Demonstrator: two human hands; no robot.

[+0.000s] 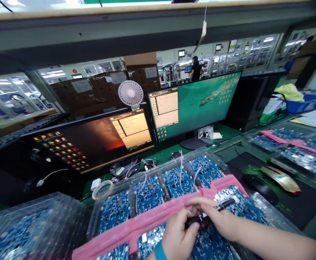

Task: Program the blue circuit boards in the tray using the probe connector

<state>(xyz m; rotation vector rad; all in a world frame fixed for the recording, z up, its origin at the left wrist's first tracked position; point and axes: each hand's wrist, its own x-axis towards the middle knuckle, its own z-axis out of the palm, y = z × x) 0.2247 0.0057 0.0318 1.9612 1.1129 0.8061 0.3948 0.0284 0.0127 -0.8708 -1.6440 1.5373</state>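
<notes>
My left hand [177, 231], with a blue band at the wrist, is closed around one end of a black marker pen [225, 204]. My right hand [221, 219] has its fingers wrapped on the same pen from the other side. The fingers hide part of the pen, and I cannot tell whether its cap is on. Both hands are above a clear plastic tray [114, 190] of blue circuit boards [149, 193]. A pink foam strip [147, 219] runs across the tray, beneath the hands. Thin white cables rise from some boards.
Two monitors [196, 104] stand behind the tray, a small white fan [131, 93] above them. Stacked clear trays [60, 224] are at the left. On the right lie a black mouse [259, 187], a gold mouse [281, 178] and another board tray [295, 144]. A person [196, 68] stands far back.
</notes>
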